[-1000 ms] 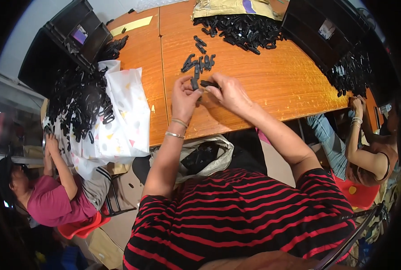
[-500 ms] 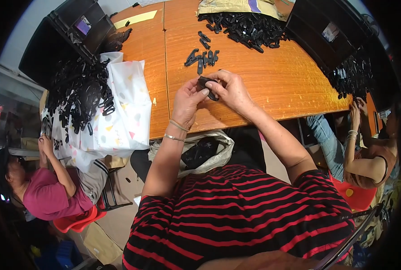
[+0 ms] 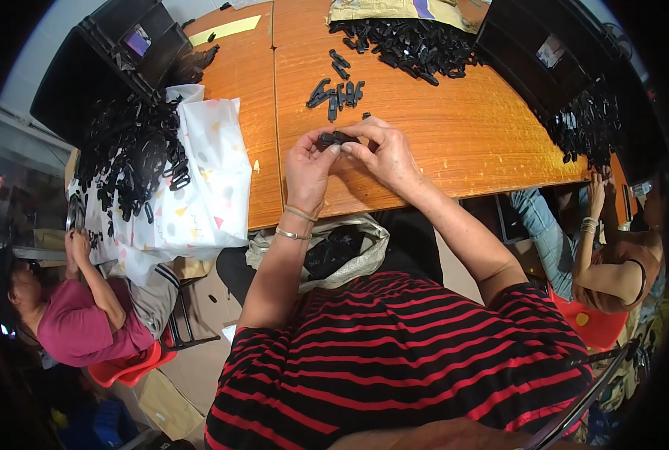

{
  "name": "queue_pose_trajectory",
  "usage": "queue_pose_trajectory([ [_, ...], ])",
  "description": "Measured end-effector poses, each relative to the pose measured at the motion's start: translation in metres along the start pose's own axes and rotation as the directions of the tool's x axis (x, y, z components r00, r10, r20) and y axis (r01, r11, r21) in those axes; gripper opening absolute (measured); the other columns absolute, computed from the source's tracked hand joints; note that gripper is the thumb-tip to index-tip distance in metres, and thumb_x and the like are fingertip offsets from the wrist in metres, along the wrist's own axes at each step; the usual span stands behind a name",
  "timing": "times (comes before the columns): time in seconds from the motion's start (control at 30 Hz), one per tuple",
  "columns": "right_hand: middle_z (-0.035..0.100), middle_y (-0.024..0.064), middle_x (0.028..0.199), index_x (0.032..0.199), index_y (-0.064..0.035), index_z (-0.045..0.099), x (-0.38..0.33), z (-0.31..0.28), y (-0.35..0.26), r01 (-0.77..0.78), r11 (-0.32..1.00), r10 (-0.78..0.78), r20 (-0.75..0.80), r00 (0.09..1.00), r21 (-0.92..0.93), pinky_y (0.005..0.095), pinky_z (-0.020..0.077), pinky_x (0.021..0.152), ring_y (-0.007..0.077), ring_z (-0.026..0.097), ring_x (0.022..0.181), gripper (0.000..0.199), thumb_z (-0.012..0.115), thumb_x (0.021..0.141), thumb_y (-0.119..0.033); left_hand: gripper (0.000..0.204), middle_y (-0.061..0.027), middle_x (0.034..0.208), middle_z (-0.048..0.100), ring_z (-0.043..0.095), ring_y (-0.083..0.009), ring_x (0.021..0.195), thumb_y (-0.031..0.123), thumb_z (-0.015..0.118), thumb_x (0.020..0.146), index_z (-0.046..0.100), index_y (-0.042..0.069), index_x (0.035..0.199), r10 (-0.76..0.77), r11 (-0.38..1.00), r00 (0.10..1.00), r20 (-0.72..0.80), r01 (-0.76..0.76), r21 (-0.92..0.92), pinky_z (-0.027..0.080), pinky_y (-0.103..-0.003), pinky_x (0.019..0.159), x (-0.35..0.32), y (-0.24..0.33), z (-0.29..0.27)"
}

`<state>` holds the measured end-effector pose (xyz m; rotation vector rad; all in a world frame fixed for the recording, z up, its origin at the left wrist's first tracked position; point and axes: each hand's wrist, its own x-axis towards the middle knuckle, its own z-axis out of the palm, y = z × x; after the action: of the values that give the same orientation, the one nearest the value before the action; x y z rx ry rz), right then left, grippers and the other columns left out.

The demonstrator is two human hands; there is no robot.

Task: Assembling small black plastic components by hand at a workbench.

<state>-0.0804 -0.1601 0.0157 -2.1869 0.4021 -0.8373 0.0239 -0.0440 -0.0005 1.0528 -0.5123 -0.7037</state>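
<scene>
Over the near edge of the wooden table (image 3: 439, 142), my left hand (image 3: 307, 166) and my right hand (image 3: 387, 154) meet on a small black plastic clip (image 3: 336, 139). Thumbs and fingers of both hands pinch it, lying nearly level between them; the fingers hide part of it. Just beyond my hands lies a loose cluster of similar black clips (image 3: 333, 97). A small black piece (image 3: 366, 115) shows right behind my right hand's fingers.
In my lap sits a white woven sack (image 3: 379, 247) with dark pieces inside. A big heap of black clips (image 3: 424, 52) lies at the far side. Black crates (image 3: 552, 60) stand left and right, parts spilling out. Co-workers' hands (image 3: 78, 244) work at both sides.
The clip has turned from a slant to nearly level and shifted a little left. My fingers have changed their grip around it. A small piece now shows behind my right hand.
</scene>
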Motion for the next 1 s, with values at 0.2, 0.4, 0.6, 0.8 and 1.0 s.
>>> queue_pose_trajectory([
  [0.2,0.063,0.0078,0.083,0.095,-0.0062,0.071,0.001,-0.002,-0.002,-0.061,0.995,0.057,0.047,0.997,0.077,0.0282,0.0482,0.056,0.0150,0.058,0.059,0.023,0.077,0.072,-0.008,0.037,-0.0092,0.108,0.060,0.060,-0.0135,0.096,-0.002,0.062,0.086,0.052,-0.005,0.122,0.125,0.988,0.990,0.063,-0.130,0.084,0.050,-0.023,0.085,-0.010,0.008,0.004],
  [0.4,0.061,0.0044,0.089,0.104,-0.0009,0.065,0.007,-0.005,-0.020,-0.142,0.965,0.126,0.084,0.988,0.219,0.0208,0.0449,0.055,0.0052,0.053,0.061,0.032,0.074,0.073,-0.001,0.035,-0.0076,0.106,0.060,0.060,-0.0129,0.095,-0.003,0.061,0.086,0.054,-0.003,0.120,0.249,0.951,0.968,0.007,-0.246,0.188,0.050,-0.023,0.080,-0.022,0.025,0.023],
  [0.6,0.062,0.0037,0.080,0.101,0.0020,0.060,0.006,-0.004,-0.014,-0.219,0.916,0.154,0.210,0.965,0.335,0.0200,0.0451,0.050,0.0039,0.054,0.057,0.029,0.073,0.076,-0.002,0.030,-0.0048,0.096,0.059,0.061,-0.0129,0.093,-0.004,0.061,0.084,0.058,-0.002,0.113,0.396,0.774,0.909,0.131,-0.407,0.485,0.051,-0.023,0.076,-0.022,0.028,0.016],
  [0.8,0.066,0.0057,0.080,0.094,0.0011,0.059,-0.001,0.009,-0.009,-0.300,0.847,0.227,0.213,0.950,0.438,0.0211,0.0461,0.049,0.0052,0.058,0.055,0.023,0.073,0.077,-0.003,0.025,-0.0045,0.098,0.060,0.060,-0.0110,0.089,-0.001,0.061,0.086,0.059,-0.001,0.111,0.272,0.887,0.959,0.078,-0.281,0.367,0.050,-0.023,0.076,-0.024,0.032,0.018],
  [1.0,0.063,0.0057,0.082,0.098,0.0008,0.058,-0.012,0.013,-0.009,-0.273,0.894,0.205,0.216,0.955,0.356,0.0232,0.0471,0.052,0.0063,0.058,0.060,0.029,0.076,0.077,-0.009,0.024,-0.0028,0.096,0.060,0.059,-0.0081,0.086,0.002,0.059,0.089,0.058,-0.002,0.112,0.133,0.954,0.986,0.097,-0.154,0.259,0.049,-0.022,0.075,-0.018,0.025,-0.003],
])
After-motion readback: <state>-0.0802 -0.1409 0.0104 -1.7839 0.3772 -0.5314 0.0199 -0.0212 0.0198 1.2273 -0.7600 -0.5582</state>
